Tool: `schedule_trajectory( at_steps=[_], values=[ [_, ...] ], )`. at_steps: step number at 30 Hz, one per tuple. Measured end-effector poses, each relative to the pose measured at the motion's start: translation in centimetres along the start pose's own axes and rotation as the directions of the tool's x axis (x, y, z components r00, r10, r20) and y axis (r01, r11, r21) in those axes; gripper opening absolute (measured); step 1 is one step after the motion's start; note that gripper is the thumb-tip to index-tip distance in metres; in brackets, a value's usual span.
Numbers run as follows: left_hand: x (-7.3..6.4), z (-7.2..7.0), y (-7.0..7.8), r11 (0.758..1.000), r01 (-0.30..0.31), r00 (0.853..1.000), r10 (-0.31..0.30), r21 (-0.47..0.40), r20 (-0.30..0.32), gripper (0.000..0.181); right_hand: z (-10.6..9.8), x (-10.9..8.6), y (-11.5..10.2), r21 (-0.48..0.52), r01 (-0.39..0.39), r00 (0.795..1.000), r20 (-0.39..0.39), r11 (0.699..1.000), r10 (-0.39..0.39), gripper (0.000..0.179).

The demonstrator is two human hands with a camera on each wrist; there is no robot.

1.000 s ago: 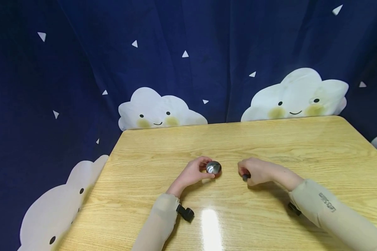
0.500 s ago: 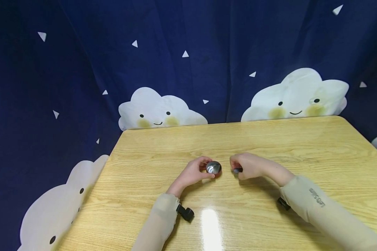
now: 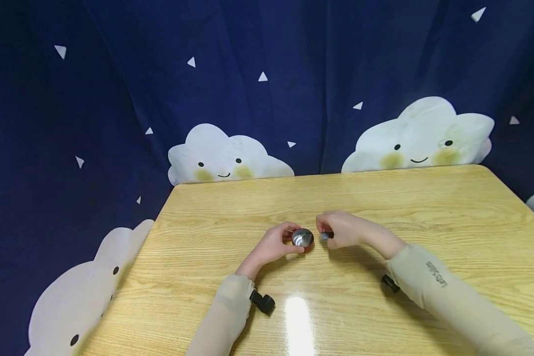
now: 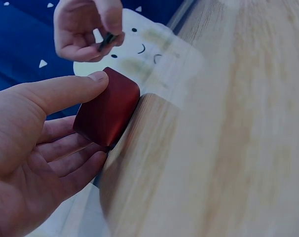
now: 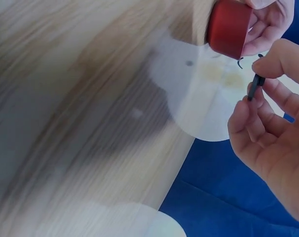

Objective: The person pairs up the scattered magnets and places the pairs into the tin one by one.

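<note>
My left hand [image 3: 273, 244] grips a short round red object with a shiny metal top [image 3: 302, 238], thumb on one side and fingers on the other. It stands on the wooden table; its smooth red side [image 4: 110, 108] fills the space by the thumb in the left wrist view. Just to its right, apart from it and raised above the tabletop, is my right hand [image 3: 341, 230]. Thumb and fingers there pinch a small thin dark piece [image 5: 254, 86], seen edge-on in the right wrist view. Its exact kind cannot be told.
The light wooden table [image 3: 231, 207] reaches back to a dark blue curtain [image 3: 249, 39] printed with white clouds and triangles. A black wrist camera [image 3: 263, 302] sits on the left forearm, and another strap-mounted one [image 3: 390, 283] shows under the right sleeve.
My right hand has moved left and slightly away from me, carrying the small dark piece closer to the red object. The left hand and the red object have stayed in place.
</note>
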State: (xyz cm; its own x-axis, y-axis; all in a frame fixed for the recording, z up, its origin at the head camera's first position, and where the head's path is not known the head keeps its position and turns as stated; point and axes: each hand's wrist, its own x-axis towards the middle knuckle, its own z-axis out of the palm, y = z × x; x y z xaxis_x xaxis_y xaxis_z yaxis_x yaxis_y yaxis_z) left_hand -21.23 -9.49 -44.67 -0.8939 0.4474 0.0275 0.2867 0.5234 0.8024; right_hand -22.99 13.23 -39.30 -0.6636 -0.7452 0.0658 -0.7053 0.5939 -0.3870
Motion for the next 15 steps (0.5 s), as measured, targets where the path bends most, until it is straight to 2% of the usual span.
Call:
schedule_trajectory(
  at_steps=[15],
  values=[
    [0.0, 0.0, 0.1, 1.0, -0.007, 1.0, 0.007, -0.007, 0.002, 0.053, 0.3, 1.7, -1.3, -0.011, 0.041, 0.997, -0.061, 0.999, -0.041, 0.021]
  ],
)
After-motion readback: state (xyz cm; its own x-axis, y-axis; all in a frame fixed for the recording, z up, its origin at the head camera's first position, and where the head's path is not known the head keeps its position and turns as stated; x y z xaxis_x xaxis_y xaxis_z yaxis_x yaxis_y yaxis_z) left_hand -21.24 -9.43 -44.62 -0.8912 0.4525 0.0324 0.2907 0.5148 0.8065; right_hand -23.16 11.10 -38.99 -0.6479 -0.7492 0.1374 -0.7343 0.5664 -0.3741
